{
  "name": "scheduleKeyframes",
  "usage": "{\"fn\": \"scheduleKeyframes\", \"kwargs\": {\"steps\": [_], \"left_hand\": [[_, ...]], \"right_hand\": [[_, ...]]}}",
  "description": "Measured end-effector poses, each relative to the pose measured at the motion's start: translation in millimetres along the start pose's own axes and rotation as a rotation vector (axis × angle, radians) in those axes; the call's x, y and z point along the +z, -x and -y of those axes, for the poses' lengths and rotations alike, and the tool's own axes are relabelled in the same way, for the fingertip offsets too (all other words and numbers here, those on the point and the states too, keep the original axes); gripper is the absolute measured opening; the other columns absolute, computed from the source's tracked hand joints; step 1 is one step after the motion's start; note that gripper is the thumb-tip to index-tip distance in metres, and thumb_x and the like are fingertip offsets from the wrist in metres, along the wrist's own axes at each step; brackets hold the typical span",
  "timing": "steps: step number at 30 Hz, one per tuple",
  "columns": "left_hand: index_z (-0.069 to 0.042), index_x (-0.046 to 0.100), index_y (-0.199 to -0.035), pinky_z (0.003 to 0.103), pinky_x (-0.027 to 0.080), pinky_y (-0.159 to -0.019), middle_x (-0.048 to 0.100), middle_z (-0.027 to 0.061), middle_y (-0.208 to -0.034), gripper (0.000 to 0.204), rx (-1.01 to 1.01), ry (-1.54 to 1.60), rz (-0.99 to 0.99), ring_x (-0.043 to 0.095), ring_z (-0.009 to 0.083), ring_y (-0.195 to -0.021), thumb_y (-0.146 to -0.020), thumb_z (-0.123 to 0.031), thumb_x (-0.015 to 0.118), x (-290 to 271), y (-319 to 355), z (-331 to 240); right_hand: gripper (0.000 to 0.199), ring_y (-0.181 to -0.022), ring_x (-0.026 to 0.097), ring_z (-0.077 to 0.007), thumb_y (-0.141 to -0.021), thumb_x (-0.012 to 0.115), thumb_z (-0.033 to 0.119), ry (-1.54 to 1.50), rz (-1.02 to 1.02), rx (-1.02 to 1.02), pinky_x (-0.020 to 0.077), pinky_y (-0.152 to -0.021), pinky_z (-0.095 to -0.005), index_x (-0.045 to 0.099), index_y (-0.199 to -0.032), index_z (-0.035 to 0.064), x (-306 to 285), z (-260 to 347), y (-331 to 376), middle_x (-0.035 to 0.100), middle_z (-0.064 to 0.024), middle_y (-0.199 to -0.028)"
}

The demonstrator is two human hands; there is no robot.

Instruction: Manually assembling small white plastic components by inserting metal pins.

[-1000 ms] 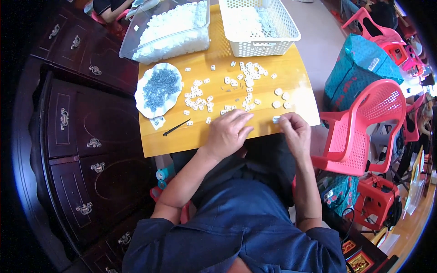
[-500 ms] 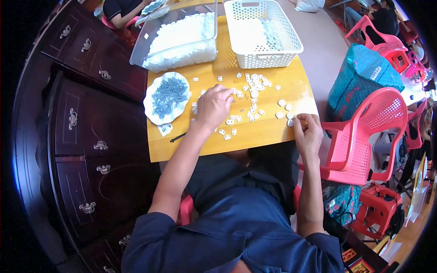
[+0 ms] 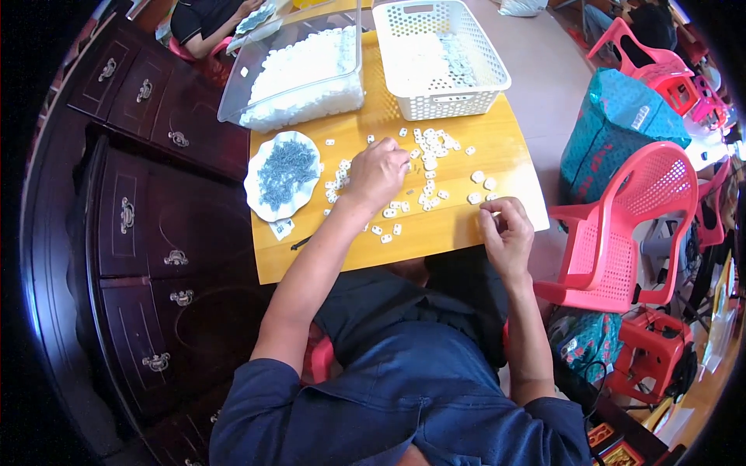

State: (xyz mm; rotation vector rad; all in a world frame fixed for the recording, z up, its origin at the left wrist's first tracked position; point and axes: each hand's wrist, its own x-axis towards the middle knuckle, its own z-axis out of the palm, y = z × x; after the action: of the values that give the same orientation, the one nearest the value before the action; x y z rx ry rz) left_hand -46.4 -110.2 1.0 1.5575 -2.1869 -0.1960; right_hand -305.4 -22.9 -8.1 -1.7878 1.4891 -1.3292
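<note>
Your left hand [image 3: 378, 172] is hovering over the middle of the yellow table [image 3: 458, 229], its fingers bending downward among the small two-holed white pieces [image 3: 431, 144]. I cannot tell whether its fingertips are gripping a piece, because the back of the hand is hiding them. Your right hand [image 3: 507, 233] is curling half closed near the table's front edge, just beside the larger rounded white pieces [image 3: 477, 177]; whether it is holding something, I also cannot tell.

In my judgement, you are working best when you are pinching only one small piece by its edges and leaving its holes uncovered. Such light pieces are perhaps sliding easily, so a soft touch is helping more than a hard one. The right thumb and forefinger are probably serving well as a steady support.

About writing: a small paper label [image 3: 281, 228] is lying by the wavy dish [image 3: 252, 175] and is showing dark marks. The teal bag [image 3: 622, 132] is carrying white lettering and a red pattern. On the white pieces, no writing is appearing.
</note>
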Motion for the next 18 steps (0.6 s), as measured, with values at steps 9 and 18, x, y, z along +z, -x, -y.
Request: {"fn": "scheduleKeyframes", "kwargs": {"steps": [9,18], "left_hand": [[-0.006,0.075,-0.088,0.038,0.055,-0.073,0.070,0.0098,-0.091,0.005,-0.033,0.417,-0.032,0.068,0.0282,-0.082,-0.087,-0.011,0.074,-26,30,-42],[-0.001,0.072,-0.093,0.034,0.056,-0.073,0.068,0.0109,-0.090,0.008,0.065,0.613,-0.025,0.069,0.0253,-0.083,-0.085,-0.001,0.073,-18,79,-77]], "right_hand": [[0.021,-0.066,0.055,-0.0063,-0.106,0.059,0.024,-0.707,0.356,0.477,0.0453,-0.064,-0.0207,0.066,-0.113,0.0062,20,5,20,0.065,-0.0004,-0.088],[0.024,-0.071,0.061,-0.0089,-0.106,0.058,0.030,-1.242,0.478,0.822,0.0493,-0.064,-0.0224,0.064,-0.110,0.0071,31,16,38,0.068,-0.0012,-0.092]]}}
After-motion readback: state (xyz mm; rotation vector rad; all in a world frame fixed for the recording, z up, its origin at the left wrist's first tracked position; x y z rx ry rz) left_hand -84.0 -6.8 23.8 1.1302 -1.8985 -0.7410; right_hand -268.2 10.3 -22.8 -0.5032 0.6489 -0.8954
